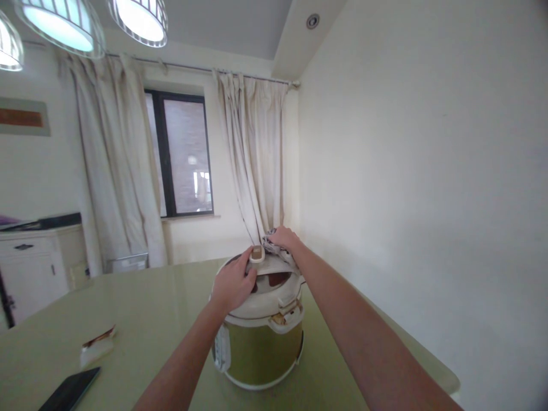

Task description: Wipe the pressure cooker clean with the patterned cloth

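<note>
A rice cooker (265, 354) with a white lid and a greenish-gold body stands upright on the table, right in front of me. My left hand (233, 284) lies on the left part of its lid, thumb apart from the fingers, beside the white knob with a brown top (257, 254). Bunched under my right hand (286, 238) is a patterned grey-white cloth (274, 246), pressed against the far right of the lid. Brownish stains mark the latch area (285, 317) at the lid's rim. A control panel (222, 348) shows on the cooker's left side.
On the pale green table (162, 319), a dark phone-like slab (71, 389) and a small whitish packet with a brown edge (97, 347) lie at the left. A wall (419, 200) runs close along the right. Curtains (257, 154) and a white cabinet (34, 262) are behind.
</note>
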Tool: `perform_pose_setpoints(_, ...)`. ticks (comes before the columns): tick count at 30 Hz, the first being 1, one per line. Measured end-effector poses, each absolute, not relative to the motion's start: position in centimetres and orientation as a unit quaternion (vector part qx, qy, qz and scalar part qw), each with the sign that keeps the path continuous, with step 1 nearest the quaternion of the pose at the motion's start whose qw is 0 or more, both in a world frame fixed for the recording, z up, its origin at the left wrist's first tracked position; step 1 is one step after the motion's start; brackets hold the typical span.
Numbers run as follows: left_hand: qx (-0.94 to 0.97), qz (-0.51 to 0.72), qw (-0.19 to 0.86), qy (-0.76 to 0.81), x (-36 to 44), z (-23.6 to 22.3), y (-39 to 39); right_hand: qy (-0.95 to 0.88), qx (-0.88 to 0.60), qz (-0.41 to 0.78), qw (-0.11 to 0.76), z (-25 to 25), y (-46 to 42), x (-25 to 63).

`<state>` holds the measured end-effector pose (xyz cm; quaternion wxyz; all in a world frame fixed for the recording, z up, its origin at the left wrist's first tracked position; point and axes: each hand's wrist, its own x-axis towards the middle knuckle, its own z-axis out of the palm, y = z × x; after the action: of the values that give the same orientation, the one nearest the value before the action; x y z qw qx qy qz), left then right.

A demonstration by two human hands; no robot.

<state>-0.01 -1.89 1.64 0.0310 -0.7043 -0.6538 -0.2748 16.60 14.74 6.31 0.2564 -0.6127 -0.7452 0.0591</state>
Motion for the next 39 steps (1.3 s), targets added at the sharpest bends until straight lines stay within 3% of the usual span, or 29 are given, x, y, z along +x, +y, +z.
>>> perform_pose_setpoints(12, -0.698, -0.283, 0.031, -0.657, 0.3, 1.9, -2.1, -0.662, -0.589, 0.207, 0.416, 2.4, 15.4, 22.2)
perform_pose_setpoints(17, -0.693, -0.284, 0.026, -0.662, 0.3, 1.8, -2.1, -0.63, -0.589, 0.194, 0.468, 1.5, 11.5, 23.9)
perform_pose_setpoints(21, -0.69, -0.283, 0.026, -0.666, 0.3, 1.8, -2.0, -0.65, -0.532, 0.094, 0.535, 0.0, 5.4, 24.5)
perform_pose_setpoints(23, -0.691, -0.282, 0.03, -0.664, 0.3, 1.7, -2.0, -0.689, -0.503, 0.005, 0.523, -0.3, 2.4, 23.6)
perform_pose_setpoints(26, -0.698, -0.269, 0.043, -0.663, 0.2, 1.8, -2.0, -0.737, -0.509, -0.102, 0.433, 0.8, -0.1, 21.0)
perform_pose_setpoints(30, -0.7, -0.249, 0.045, -0.667, 0.1, 1.9, -2.0, -0.757, -0.542, -0.163, 0.326, 3.8, 1.2, 17.8)
perform_pose_setpoints(35, -0.704, -0.251, 0.045, -0.663, 0.1, 1.9, -2.0, -0.77, -0.579, -0.105, 0.248, 6.6, 6.8, 16.1)
perform_pose_setpoints(39, -0.722, -0.261, 0.044, -0.64, 0.1, 2.0, -2.1, -0.761, -0.594, 0.028, 0.258, 7.0, 11.3, 15.5)
